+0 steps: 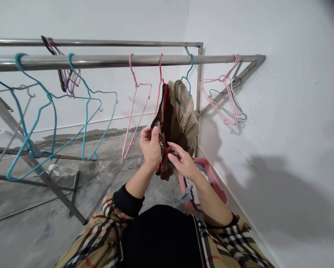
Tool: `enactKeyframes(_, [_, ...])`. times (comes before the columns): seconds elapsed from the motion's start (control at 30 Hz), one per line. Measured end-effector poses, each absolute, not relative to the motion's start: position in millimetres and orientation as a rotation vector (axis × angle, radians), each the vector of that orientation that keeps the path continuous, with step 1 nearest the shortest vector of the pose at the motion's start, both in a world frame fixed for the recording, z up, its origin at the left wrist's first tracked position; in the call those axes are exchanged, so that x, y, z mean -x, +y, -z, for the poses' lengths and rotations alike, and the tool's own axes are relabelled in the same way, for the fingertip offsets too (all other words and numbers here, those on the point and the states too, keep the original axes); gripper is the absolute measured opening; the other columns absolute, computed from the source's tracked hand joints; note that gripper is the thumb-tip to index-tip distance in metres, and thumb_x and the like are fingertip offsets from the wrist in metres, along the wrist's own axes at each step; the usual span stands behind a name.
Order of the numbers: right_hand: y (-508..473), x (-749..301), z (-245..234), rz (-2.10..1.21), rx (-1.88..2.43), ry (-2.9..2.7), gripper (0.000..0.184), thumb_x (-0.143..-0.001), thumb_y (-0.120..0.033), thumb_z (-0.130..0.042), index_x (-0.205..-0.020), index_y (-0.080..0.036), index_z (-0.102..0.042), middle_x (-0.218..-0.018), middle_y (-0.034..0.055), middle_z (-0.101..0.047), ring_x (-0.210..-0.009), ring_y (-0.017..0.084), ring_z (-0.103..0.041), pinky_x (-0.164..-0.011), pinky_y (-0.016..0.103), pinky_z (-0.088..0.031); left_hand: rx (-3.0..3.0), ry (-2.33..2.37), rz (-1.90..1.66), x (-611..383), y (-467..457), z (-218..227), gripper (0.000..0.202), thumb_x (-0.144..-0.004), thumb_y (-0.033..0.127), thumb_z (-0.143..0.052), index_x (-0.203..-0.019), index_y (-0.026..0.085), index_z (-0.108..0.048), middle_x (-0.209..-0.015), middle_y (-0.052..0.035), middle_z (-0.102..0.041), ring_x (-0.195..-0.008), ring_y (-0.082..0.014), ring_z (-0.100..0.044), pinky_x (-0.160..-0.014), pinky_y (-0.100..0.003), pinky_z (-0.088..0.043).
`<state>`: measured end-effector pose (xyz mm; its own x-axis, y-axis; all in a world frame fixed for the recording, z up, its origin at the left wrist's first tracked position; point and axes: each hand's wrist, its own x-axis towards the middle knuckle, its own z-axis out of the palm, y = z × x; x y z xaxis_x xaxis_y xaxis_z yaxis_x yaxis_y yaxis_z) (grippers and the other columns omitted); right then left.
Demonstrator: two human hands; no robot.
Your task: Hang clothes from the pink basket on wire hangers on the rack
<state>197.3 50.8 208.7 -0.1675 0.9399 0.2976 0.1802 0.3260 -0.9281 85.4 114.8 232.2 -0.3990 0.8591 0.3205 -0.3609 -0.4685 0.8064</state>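
A dark red garment (pixel 167 111) with black and leopard-patterned parts hangs on a pink-red hanger (pixel 160 69) in front of me. My left hand (pixel 152 147) is closed on its black left edge, thumb on top. At the garment's lower right, my right hand (pixel 185 162) has its thumb and fingers apart, fingertips at the red fabric. Right behind hangs a khaki garment (pixel 185 123) on a blue hanger (pixel 191 70). The lower part of the red garment is bunched, so its kind is unclear.
Hangers line the front metal rail (pixel 105 60): teal ones (pixel 84 126) at left, a pink one (pixel 132 111) near the middle, pink and green ones (pixel 231 100) at right. A pink basket (pixel 221 190) with clothes stands on the floor by the right wall (pixel 289 111).
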Motion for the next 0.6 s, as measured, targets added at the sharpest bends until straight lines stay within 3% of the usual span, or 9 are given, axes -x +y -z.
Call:
enactKeyframes(0.2, [53.1,-193.5,-209.5,-0.972,1.004,-1.587,0.057,-0.09,-0.044,-0.053,-0.142,-0.027,-0.038,-0.115,0.0062,-0.058,-0.084,0.013,-0.058,-0.08,0.03,-0.052,-1.361,0.978,-2.044,-76.3,110.8,-225.5,0.024,-0.084,0.039,-0.066,-0.099,0.02,-0.065,-0.097,-0.0028,-0.064,-0.087,-0.0125,-0.061,-0.075,-0.025,-0.05])
enactKeyframes(0.3, [54.5,-192.2,-211.3,-0.991,0.997,-1.58,0.06,-0.09,-0.044,-0.054,-0.144,-0.027,-0.035,-0.117,0.0065,-0.057,-0.082,0.012,-0.057,-0.078,0.029,-0.052,-1.603,1.056,-2.131,-70.9,110.7,-225.1,0.021,-0.088,0.034,-0.063,-0.104,0.022,-0.067,-0.094,-0.003,-0.063,-0.089,-0.0133,-0.06,-0.075,-0.027,-0.05])
enactKeyframes(0.43, [56.5,-190.9,-211.2,-1.006,0.981,-1.582,0.061,-0.09,-0.043,-0.055,-0.144,-0.027,-0.034,-0.119,0.0067,-0.057,-0.083,0.013,-0.057,-0.079,0.029,-0.053,-1.753,1.102,-2.161,-68.1,108.7,-223.9,0.026,-0.089,0.032,-0.061,-0.114,0.024,-0.065,-0.092,-0.0029,-0.063,-0.088,-0.0144,-0.06,-0.078,-0.03,-0.051])
enactKeyframes(0.6, [59.6,-189.9,-208.3,-1.022,0.921,-1.583,0.068,-0.087,-0.034,-0.058,-0.148,-0.029,-0.027,-0.131,0.0084,-0.051,-0.093,0.015,-0.061,-0.088,0.033,-0.054,-1.752,1.061,-2.036,-71.8,98.8,-214.9,0.045,-0.088,0.031,-0.061,-0.132,0.024,-0.051,-0.103,-0.0047,-0.063,-0.086,-0.0132,-0.063,-0.075,-0.028,-0.054])
